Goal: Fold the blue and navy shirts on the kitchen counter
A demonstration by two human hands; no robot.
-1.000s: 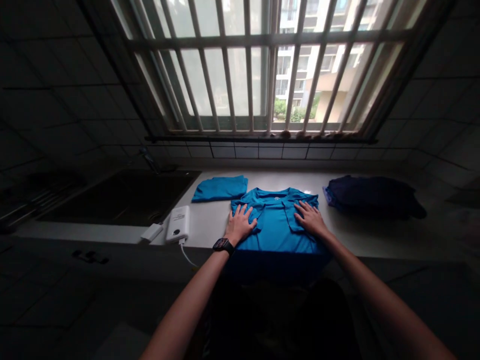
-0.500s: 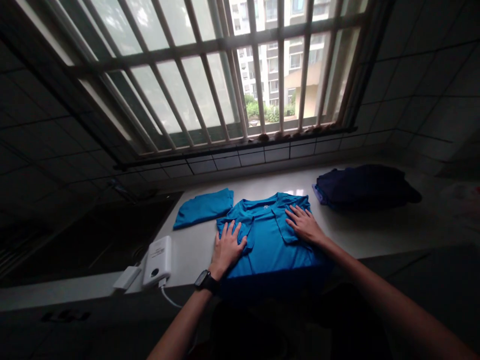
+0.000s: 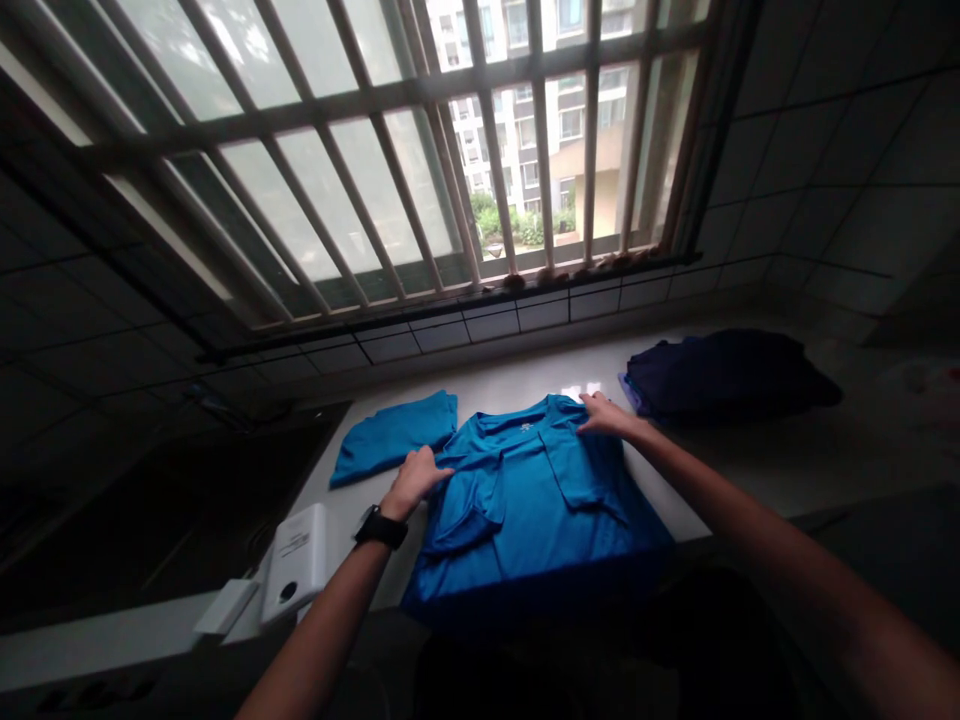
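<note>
L hand (image 3: pixel 414 482) has slid to left edge of blue short-sleeved polo shirt (image 3: pixel 540 510) on white worktop (image 3: pixel 750 470), R hand (image 3: pixel 609 415) at far shoulder; shirt's long axis runs fwd, both hands' fingers (image 3: pixel 439 468) curled, grip unclear.

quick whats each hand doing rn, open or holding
left hand: fingers on the edge of the blue collared shirt, can't tell if gripping
right hand: fingers at its shoulder, can't tell if gripping

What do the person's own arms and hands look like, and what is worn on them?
The left forearm and right forearm are bare, no sleeves in view. A black watch sits on the left wrist. The left hand and right hand wear no gloves.
</note>
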